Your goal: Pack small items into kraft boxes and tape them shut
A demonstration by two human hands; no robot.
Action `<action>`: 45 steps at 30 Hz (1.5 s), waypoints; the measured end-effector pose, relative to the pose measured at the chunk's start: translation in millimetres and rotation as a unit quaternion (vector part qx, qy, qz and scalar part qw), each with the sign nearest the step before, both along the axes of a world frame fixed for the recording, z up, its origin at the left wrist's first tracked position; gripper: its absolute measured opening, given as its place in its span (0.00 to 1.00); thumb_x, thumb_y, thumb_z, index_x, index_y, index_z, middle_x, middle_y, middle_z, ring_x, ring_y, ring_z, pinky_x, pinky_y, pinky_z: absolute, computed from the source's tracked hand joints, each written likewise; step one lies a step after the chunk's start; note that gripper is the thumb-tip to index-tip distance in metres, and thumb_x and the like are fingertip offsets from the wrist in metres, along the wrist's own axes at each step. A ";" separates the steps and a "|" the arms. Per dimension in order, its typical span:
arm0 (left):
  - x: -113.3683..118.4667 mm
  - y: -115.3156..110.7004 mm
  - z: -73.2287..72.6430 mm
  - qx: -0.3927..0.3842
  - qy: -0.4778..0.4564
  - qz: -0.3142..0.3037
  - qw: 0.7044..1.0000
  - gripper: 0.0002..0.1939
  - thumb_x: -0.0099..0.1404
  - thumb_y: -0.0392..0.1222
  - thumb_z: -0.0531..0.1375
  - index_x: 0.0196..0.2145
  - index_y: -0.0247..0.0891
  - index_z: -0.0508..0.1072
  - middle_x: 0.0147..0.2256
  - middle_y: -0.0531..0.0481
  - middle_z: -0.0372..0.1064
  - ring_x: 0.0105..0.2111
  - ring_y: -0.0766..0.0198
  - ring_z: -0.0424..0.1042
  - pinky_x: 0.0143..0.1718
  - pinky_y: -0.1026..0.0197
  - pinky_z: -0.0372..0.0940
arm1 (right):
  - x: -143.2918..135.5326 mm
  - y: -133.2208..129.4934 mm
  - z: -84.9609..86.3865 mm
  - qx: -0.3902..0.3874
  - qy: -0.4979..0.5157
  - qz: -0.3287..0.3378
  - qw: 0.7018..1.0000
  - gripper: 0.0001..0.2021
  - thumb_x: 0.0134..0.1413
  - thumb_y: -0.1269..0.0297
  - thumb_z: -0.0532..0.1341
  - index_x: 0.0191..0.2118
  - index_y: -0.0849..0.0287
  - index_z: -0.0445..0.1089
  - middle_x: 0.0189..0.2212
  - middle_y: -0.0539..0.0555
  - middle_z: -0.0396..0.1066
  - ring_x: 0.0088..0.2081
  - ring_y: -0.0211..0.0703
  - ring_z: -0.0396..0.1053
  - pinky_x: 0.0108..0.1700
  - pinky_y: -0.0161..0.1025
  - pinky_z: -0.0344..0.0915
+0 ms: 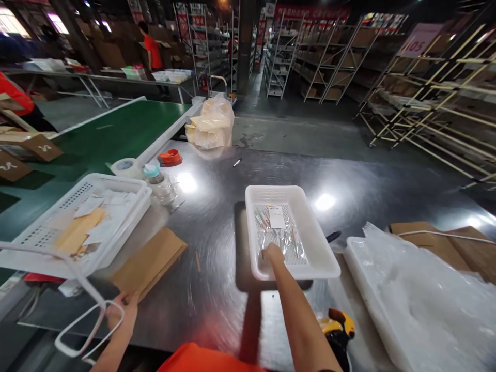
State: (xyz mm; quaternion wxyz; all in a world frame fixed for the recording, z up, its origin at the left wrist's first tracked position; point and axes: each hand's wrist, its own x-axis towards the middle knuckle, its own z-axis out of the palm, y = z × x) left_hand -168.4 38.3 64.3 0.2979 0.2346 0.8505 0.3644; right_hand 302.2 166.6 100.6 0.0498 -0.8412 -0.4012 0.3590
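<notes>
Warehouse shelving of pale metal racks filled the dim background, and a brushed steel tabletop (217, 206) carried the work. Near its front edge, towards the middle, stood a small white plastic tray with a perforated floor (315, 235), holding clear plastic sachets (279, 230) with a white label on top. The right hand (273, 253) reached into this tray over its near rim, fingers curled down onto the sachets; whether it had pinched one I could not tell. The left hand (122, 310) lay at the front left edge, its fingers closed on the corner of a flat brown cardboard envelope (149, 261), beside a white wire handle loop (83, 325). A larger white perforated basket of papers (77, 222) sat at the left edge. A clear plastic bag of tan envelopes (211, 124) stood at the far edge, with an orange tape dispenser (169, 157) nearby.
</notes>
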 end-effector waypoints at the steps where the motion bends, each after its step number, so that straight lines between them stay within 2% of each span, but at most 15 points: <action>1: 10.3 -1.7 -2.6 0.006 0.023 -0.010 1.000 0.13 0.49 0.51 0.59 0.28 0.39 0.67 0.27 0.45 0.70 0.40 0.43 0.72 0.44 0.44 0.68 | -0.5 -0.1 -0.7 -0.003 0.013 -0.001 1.000 0.08 0.57 0.62 0.62 0.36 0.63 0.70 0.36 0.52 0.72 0.39 0.41 0.71 0.43 0.44 0.69; 5: 69.5 -3.1 -0.7 0.065 0.026 -0.135 0.988 0.21 0.45 0.55 0.59 0.31 0.36 0.72 0.37 0.40 0.72 0.46 0.43 0.70 0.49 0.43 0.66 | -0.3 0.0 4.9 0.017 0.088 -0.024 0.996 0.10 0.58 0.61 0.61 0.31 0.63 0.68 0.28 0.48 0.69 0.28 0.34 0.68 0.33 0.36 0.68; 8: 123.0 0.7 20.9 0.110 -0.040 -0.208 0.971 0.23 0.47 0.58 0.59 0.32 0.36 0.74 0.39 0.41 0.72 0.43 0.48 0.72 0.46 0.48 0.68 | -0.8 -4.8 23.0 0.074 0.160 -0.063 0.982 0.13 0.57 0.63 0.61 0.23 0.61 0.62 0.18 0.43 0.62 0.20 0.31 0.61 0.24 0.32 0.61; 12: 183.3 7.8 73.3 0.131 -0.164 -0.311 0.927 0.20 0.51 0.57 0.61 0.33 0.36 0.75 0.37 0.43 0.74 0.42 0.52 0.72 0.45 0.53 0.67 | -16.2 -34.9 61.1 0.209 0.254 -0.102 0.939 0.14 0.53 0.60 0.60 0.23 0.57 0.56 0.17 0.43 0.60 0.20 0.31 0.59 0.24 0.31 0.59; 14: 204.7 10.8 103.7 0.140 -0.217 -0.353 0.899 0.20 0.54 0.56 0.62 0.35 0.36 0.76 0.37 0.44 0.74 0.42 0.53 0.72 0.44 0.55 0.66 | -36.5 -62.5 78.8 0.288 0.317 -0.126 0.895 0.14 0.49 0.55 0.61 0.26 0.56 0.57 0.19 0.43 0.61 0.20 0.32 0.59 0.24 0.32 0.59; 16: 220.6 13.0 132.3 0.139 -0.282 -0.364 0.877 0.22 0.56 0.57 0.61 0.39 0.36 0.75 0.38 0.45 0.74 0.41 0.56 0.72 0.43 0.57 0.66 | -64.4 -94.8 92.5 0.370 0.415 -0.167 0.814 0.17 0.42 0.53 0.66 0.30 0.55 0.58 0.21 0.44 0.65 0.20 0.33 0.60 0.23 0.32 0.58; 17: 227.0 13.7 145.0 0.139 -0.318 -0.364 0.864 0.22 0.57 0.57 0.61 0.41 0.36 0.74 0.39 0.45 0.74 0.40 0.58 0.72 0.42 0.58 0.65 | -79.7 -111.0 97.8 0.388 0.445 -0.172 0.789 0.18 0.40 0.54 0.68 0.31 0.55 0.59 0.23 0.44 0.66 0.21 0.33 0.61 0.24 0.32 0.59; 19: 236.6 13.5 165.8 0.128 -0.384 -0.364 0.839 0.23 0.55 0.56 0.63 0.42 0.36 0.72 0.37 0.47 0.75 0.36 0.61 0.73 0.39 0.60 0.66 | -108.8 -140.0 105.5 0.407 0.457 -0.165 0.773 0.17 0.40 0.58 0.69 0.31 0.55 0.59 0.25 0.45 0.68 0.25 0.35 0.65 0.28 0.33 0.63; 22: 242.5 9.0 185.6 0.114 -0.416 -0.352 0.831 0.21 0.50 0.54 0.68 0.33 0.34 0.71 0.29 0.50 0.73 0.29 0.64 0.72 0.34 0.63 0.65 | -137.2 -168.8 112.9 0.428 0.424 -0.145 0.785 0.14 0.44 0.59 0.67 0.30 0.55 0.61 0.27 0.47 0.68 0.30 0.38 0.68 0.33 0.36 0.67; 24: 238.9 4.4 193.3 0.118 -0.412 -0.340 0.837 0.21 0.49 0.55 0.68 0.28 0.34 0.69 0.27 0.51 0.71 0.27 0.65 0.71 0.28 0.65 0.65 | -140.5 -177.0 117.8 0.430 0.413 -0.134 0.792 0.13 0.47 0.58 0.66 0.32 0.55 0.61 0.28 0.48 0.68 0.30 0.39 0.68 0.33 0.36 0.67; 28: 217.1 -3.2 206.6 0.063 -0.389 -0.401 0.827 0.22 0.52 0.59 0.64 0.28 0.35 0.68 0.21 0.55 0.67 0.16 0.69 0.66 0.16 0.68 0.58 | -116.6 -174.7 135.6 0.444 0.399 -0.135 0.791 0.15 0.52 0.54 0.64 0.41 0.54 0.62 0.31 0.49 0.69 0.29 0.37 0.66 0.29 0.34 0.64; 31: 199.8 -7.6 219.8 0.001 -0.365 -0.465 0.807 0.23 0.52 0.59 0.64 0.30 0.34 0.70 0.18 0.56 0.65 0.11 0.72 0.61 0.12 0.69 0.52 | -94.0 -168.8 154.8 0.430 0.446 -0.103 0.778 0.19 0.53 0.51 0.62 0.48 0.54 0.63 0.31 0.50 0.71 0.25 0.35 0.64 0.27 0.35 0.63; 33: 192.7 -10.8 229.0 -0.017 -0.357 -0.488 0.796 0.22 0.52 0.58 0.64 0.30 0.33 0.72 0.18 0.55 0.66 0.11 0.72 0.61 0.12 0.70 0.51 | -86.0 -169.1 165.6 0.395 0.466 -0.063 0.789 0.18 0.52 0.52 0.63 0.46 0.56 0.67 0.28 0.50 0.71 0.23 0.34 0.62 0.25 0.35 0.63; 36: 187.8 -15.6 240.5 -0.043 -0.347 -0.502 0.791 0.22 0.52 0.57 0.64 0.31 0.32 0.73 0.18 0.55 0.66 0.12 0.71 0.62 0.12 0.69 0.51 | -84.6 -176.8 173.6 0.367 0.456 -0.041 0.809 0.12 0.49 0.56 0.66 0.36 0.58 0.71 0.22 0.49 0.68 0.22 0.34 0.62 0.23 0.32 0.61; 45: 178.1 -18.1 252.8 0.004 -0.346 -0.445 0.826 0.14 0.50 0.45 0.67 0.29 0.34 0.70 0.20 0.53 0.70 0.15 0.68 0.67 0.14 0.68 0.60 | -87.5 -192.0 167.3 0.384 0.451 -0.081 0.801 0.08 0.50 0.59 0.66 0.30 0.58 0.71 0.21 0.48 0.68 0.21 0.33 0.62 0.21 0.31 0.61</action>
